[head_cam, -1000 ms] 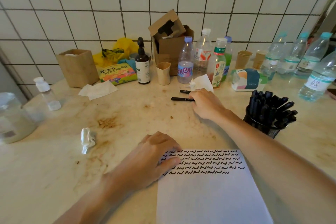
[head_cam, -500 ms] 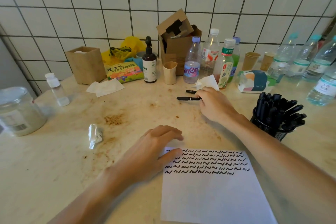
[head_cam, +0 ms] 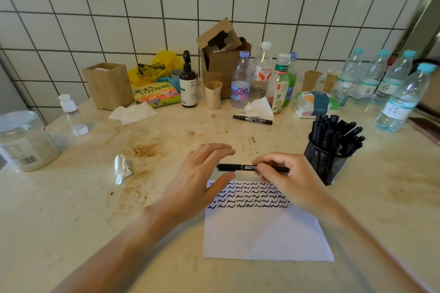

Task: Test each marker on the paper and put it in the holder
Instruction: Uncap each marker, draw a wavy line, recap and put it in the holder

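Observation:
My right hand (head_cam: 288,178) pinches a black marker (head_cam: 235,167) and holds it level just above the top edge of the white paper (head_cam: 262,233). Several rows of black squiggles cover the paper's upper part. My left hand (head_cam: 200,178) hovers with fingers spread at the marker's capped left end, thumb just below it. A second black marker (head_cam: 252,119) lies on the counter farther back. The black mesh holder (head_cam: 323,162), packed with several black markers, stands to the right of my right hand.
Bottles (head_cam: 240,81), a paper cup (head_cam: 213,94), a cardboard box (head_cam: 221,54) and a tissue pack (head_cam: 314,104) line the tiled wall. A crumpled tissue (head_cam: 122,167) and a plastic jar (head_cam: 23,140) sit at the left. Water bottles (head_cam: 402,97) stand at the right.
My right hand picked one marker up from the back of the counter and brought it forward over the paper. My left hand lifted off the paper's corner toward the marker's cap.

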